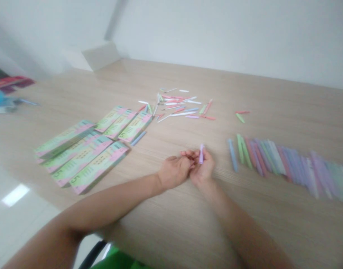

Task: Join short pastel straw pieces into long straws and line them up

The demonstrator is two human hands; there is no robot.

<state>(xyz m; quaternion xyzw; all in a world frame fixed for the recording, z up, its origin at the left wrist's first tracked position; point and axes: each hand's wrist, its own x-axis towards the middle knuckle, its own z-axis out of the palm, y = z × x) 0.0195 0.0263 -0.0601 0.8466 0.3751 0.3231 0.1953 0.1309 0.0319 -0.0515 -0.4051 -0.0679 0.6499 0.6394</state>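
My right hand (205, 170) is closed, with a short purple pen piece (201, 154) upright between thumb and fingers. Right against it, my left hand (175, 171) has its fingers curled in toward the right palm; whatever they may hold is hidden. Beyond the hands lies a loose scatter of pen parts (178, 101), thin white, red, green and blue pieces. To the right, a long row of pastel pens (293, 162) is laid side by side, blurred toward its far end. A single blue pen (232, 155) lies at the near end of that row.
Several green and pink printed boxes (90, 166) lie in two groups on the left, with a blue pen piece (138, 138) beside them. A red piece and a green piece (240, 117) lie apart at the right. A white box (101, 56) stands against the wall.
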